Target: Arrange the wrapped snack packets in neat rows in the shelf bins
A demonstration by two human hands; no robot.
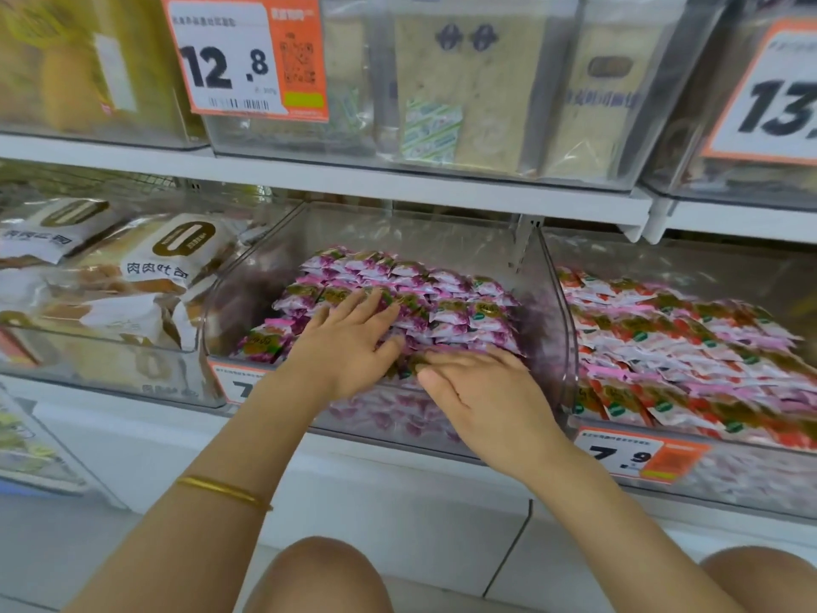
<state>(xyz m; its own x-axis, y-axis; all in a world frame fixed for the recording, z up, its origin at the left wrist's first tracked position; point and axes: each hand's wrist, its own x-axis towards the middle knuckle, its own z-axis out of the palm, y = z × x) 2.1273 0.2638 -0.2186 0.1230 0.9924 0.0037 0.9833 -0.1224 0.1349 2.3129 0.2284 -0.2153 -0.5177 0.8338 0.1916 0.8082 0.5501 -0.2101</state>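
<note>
Purple-and-white wrapped snack packets (446,298) lie in rows inside a clear plastic shelf bin (555,329) at the centre. My left hand (349,342) lies flat on the packets near the bin's front left, fingers straight and spread. My right hand (482,391) rests flat at the bin's front edge, its fingers pointing left and touching the front row. Neither hand grips a packet. A few packets (265,338) at the front left lie loose and tilted.
To the right, a second clear bin (570,347) holds rows of red-and-white packets (672,347). On the left sit bagged bread loaves (146,276). The upper shelf (398,183) overhangs with more bins and price tags. My knees show at the bottom.
</note>
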